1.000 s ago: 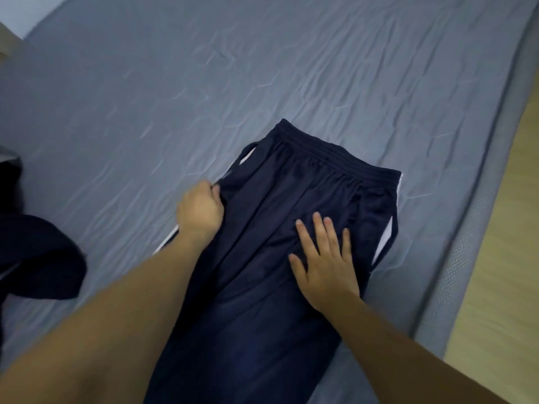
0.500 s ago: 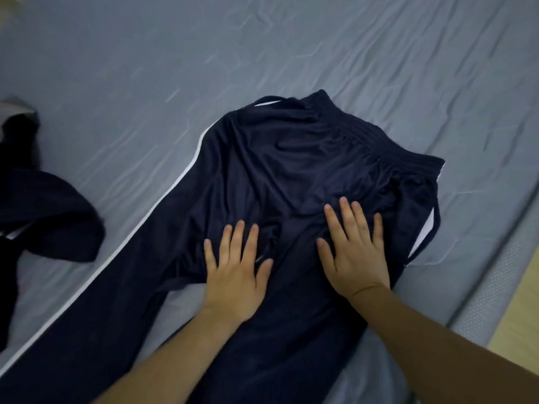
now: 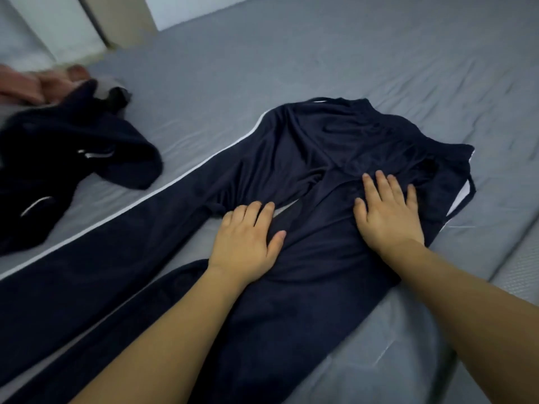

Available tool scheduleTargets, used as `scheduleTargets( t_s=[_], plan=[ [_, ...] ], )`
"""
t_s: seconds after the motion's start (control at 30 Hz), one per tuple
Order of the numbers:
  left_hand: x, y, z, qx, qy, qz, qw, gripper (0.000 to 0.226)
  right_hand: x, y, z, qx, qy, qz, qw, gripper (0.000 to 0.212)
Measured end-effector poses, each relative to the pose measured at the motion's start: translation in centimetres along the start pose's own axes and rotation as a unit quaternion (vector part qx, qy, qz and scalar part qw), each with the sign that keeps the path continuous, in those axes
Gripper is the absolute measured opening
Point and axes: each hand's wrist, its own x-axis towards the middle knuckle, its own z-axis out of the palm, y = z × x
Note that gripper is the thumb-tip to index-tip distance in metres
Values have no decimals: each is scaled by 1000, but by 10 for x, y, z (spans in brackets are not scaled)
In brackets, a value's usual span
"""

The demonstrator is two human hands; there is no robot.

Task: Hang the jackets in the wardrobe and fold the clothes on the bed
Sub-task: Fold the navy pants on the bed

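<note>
I am pressing both palms flat on the trousers [image 3: 306,158], spread across the bed [image 3: 320,68]: left hand [image 3: 245,240] at the crotch, right hand [image 3: 385,214] just below the waistband, fingers splayed. I should be smoothing outward before folding one leg over.

Both bare forearms reach forward from the lower edge of the view, angled up toward the middle. The left hand [image 3: 245,240] lies palm down, its fingers [image 3: 253,212] straight and close together, the thumb spread out to the right side. The right hand [image 3: 388,212] also lies flat, palm down, a little farther forward, fingers slightly fanned and thumb angled off to the left. Neither hand curls round anything. The two hands sit near each other, not touching.
</note>
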Motion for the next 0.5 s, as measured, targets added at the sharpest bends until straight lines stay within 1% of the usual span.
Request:
scheduleTargets(
  t_s=[0.07,0.1,0.17,0.2,0.27,0.33,0.37,0.43,0.47,0.5],
  plan=[
    [-45,-17,-4,32,43,-24,998,56,-18,-16,-4,12,2,-13,1000,60],
    [-67,-29,-8,46,52,-33,997,49,-31,-29,-7,23,-2,-28,999,59],
    [-112,-59,-20,63,45,-62,995,35,-65,-70,-15,44,-17,-93,995,59],
    [-133,-77,-29,62,26,-92,993,32,-83,-95,-21,54,-27,-139,988,60],
    [-178,-115,-49,27,-39,-185,982,29,-122,-150,-33,72,-65,-238,966,63],
    [-227,-149,-68,-36,-123,-276,953,33,-162,-201,-43,72,-117,-328,935,66],
    [-252,-164,-79,-73,-158,-305,936,35,-181,-224,-44,65,-141,-366,917,65],
    [-297,-187,-103,-143,-212,-355,899,39,-215,-263,-44,47,-181,-420,888,64],
    [-317,-195,-115,-163,-230,-371,885,37,-229,-279,-43,44,-192,-432,880,64],
    [-334,-203,-125,-168,-242,-378,878,32,-242,-291,-41,46,-198,-438,875,66]
  ],
)
